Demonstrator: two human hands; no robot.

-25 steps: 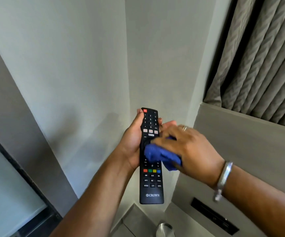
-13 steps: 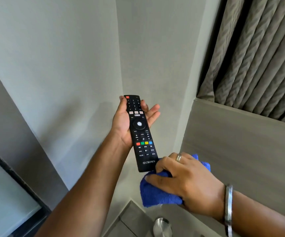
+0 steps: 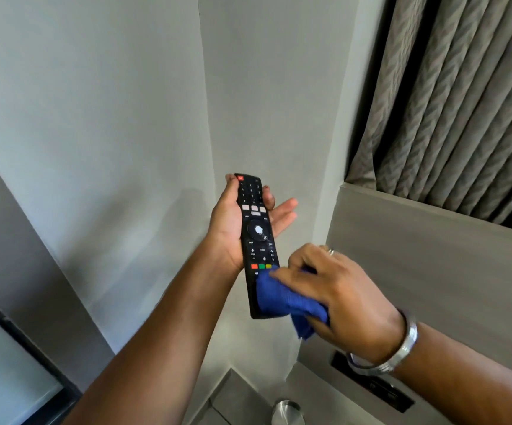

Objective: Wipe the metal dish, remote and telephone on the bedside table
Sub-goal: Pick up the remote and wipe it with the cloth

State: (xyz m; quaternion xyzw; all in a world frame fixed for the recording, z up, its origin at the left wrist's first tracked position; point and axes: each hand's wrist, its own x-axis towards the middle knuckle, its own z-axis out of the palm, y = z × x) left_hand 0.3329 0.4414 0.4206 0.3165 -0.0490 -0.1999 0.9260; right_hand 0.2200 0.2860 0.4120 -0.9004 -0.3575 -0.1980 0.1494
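Note:
My left hand (image 3: 228, 222) holds a black remote (image 3: 253, 220) up in front of the wall corner, buttons facing me, thumb along its left edge and fingers spread behind it. My right hand (image 3: 337, 289) grips a bunched blue cloth (image 3: 282, 297) and presses it on the lower part of the remote, covering the bottom buttons and the logo. A round metal dish (image 3: 287, 412) shows at the bottom edge on the bedside table (image 3: 236, 397). No telephone is in view.
Grey walls meet in a corner behind the remote. A grey headboard panel (image 3: 432, 265) with a dark socket plate (image 3: 380, 391) stands at the right, with a grey curtain (image 3: 463, 87) above it. A dark-framed panel (image 3: 9, 357) runs along the lower left.
My right hand slid the cloth down off the bottom end of the remote, then came back up onto its lower part. My left hand kept hold of the remote throughout.

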